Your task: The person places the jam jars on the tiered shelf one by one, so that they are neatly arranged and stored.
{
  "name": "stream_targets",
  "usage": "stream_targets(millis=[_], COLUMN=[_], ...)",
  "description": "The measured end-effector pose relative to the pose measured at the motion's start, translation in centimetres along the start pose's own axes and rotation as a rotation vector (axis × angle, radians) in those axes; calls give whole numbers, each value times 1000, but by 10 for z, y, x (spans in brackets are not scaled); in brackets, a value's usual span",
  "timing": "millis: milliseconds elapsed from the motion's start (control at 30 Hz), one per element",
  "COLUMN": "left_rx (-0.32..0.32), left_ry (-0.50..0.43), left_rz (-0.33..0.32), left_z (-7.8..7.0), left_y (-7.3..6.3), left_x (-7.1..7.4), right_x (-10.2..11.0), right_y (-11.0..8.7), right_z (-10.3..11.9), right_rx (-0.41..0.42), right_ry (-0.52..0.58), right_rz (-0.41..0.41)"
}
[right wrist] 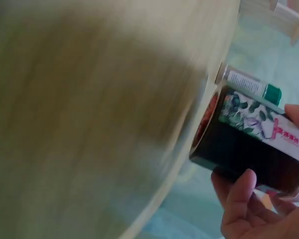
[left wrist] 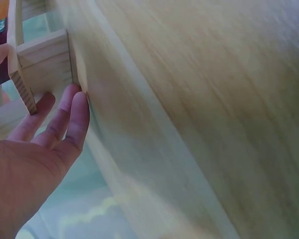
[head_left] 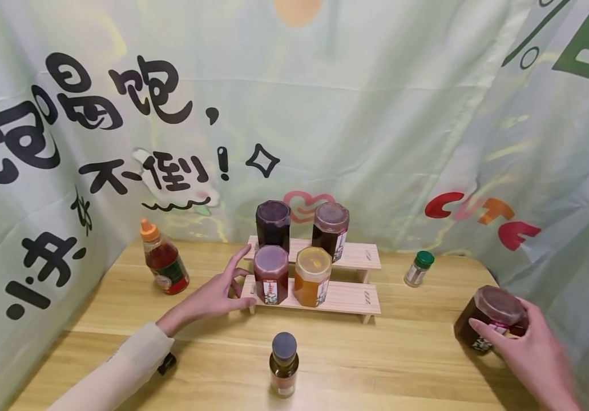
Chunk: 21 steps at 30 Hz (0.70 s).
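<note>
My right hand grips a dark jam jar near the table's right edge. In the right wrist view the jar shows a floral label and its base, tilted close over the table. Toward the centre, my left hand rests with spread fingers at the left end of a two-tier wooden rack. The left wrist view has its fingertips beside the rack's end leg. On the lower tier stand a red jar and an amber jar; above are two dark jars.
A red sauce bottle with an orange cap stands at the left. In front of the rack is a dark bottle. A small green-capped shaker stands right of the rack. Printed fabric hangs behind the table.
</note>
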<state>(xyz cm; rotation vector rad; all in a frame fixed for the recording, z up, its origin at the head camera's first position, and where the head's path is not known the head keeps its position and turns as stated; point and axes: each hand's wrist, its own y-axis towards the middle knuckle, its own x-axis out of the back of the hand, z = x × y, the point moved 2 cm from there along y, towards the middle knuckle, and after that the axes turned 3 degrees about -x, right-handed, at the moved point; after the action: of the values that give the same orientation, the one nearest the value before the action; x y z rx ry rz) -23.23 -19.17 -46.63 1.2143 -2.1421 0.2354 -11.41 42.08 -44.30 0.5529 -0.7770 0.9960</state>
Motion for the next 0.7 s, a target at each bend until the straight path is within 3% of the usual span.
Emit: stream_targets(millis=[100,467,700], left_rx=[8,-1,-3], left_ry=[-5,-22,-27], left_rz=[11,19,15], left_z=[0,-4,-3], left_y=[-1,-2,0], left_x=[1,2,2], right_x=[-3,-13,-24], right_y=[-8,-36,-47], right_z=[12,62,84], right_rx=[75,232,325], right_ry=[-7,40,86], right_rz=[-31,-113,-119])
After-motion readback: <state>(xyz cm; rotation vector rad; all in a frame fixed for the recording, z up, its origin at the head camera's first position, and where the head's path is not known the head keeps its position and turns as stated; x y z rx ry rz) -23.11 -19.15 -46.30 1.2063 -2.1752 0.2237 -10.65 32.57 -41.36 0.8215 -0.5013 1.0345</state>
